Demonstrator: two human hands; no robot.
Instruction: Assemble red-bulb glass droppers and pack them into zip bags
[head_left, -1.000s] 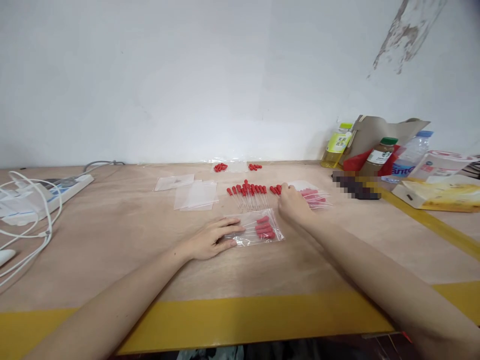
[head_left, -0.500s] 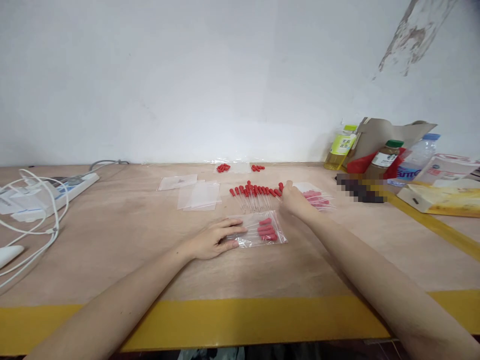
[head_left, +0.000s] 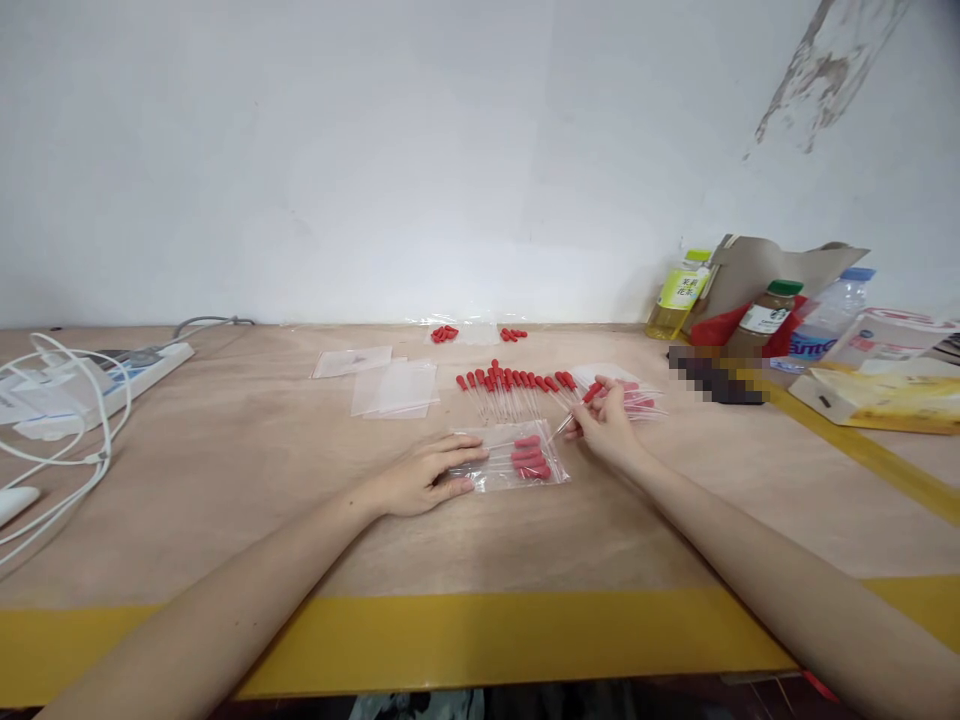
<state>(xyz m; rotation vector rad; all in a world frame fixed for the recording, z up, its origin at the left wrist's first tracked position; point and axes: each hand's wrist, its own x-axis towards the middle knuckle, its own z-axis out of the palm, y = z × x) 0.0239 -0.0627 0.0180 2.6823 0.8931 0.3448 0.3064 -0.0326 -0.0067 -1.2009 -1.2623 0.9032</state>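
Observation:
A clear zip bag (head_left: pixel 499 480) lies flat on the table with several red-bulbed droppers inside, bulbs toward its right end. Across the left end of this bag rests my left hand (head_left: pixel 427 472), fingers stretched out and slightly apart. My right hand (head_left: pixel 611 425) pinches one glass dropper (head_left: pixel 592 393) by its red bulb; its thin tip slants down left toward the bag's right end. Behind the bag a row of loose droppers (head_left: pixel 510 378) lies with bulbs to the back. Filled bags (head_left: pixel 641 400) with pinkish-looking bulbs lie beyond my right hand, partly hidden by it.
Flat clear bags (head_left: pixel 401 390) lie left of the dropper row. Loose red bulbs (head_left: pixel 444 334) sit on plastic near the wall. A power strip (head_left: pixel 150 378) with white cables is at left; bottles (head_left: pixel 765 318) and a yellow tissue pack (head_left: pixel 877 397) stand at right.
My right hand has drawn a dropper from the right end of the row and turned it, moving slightly right and nearer. My left hand stays on the bag.

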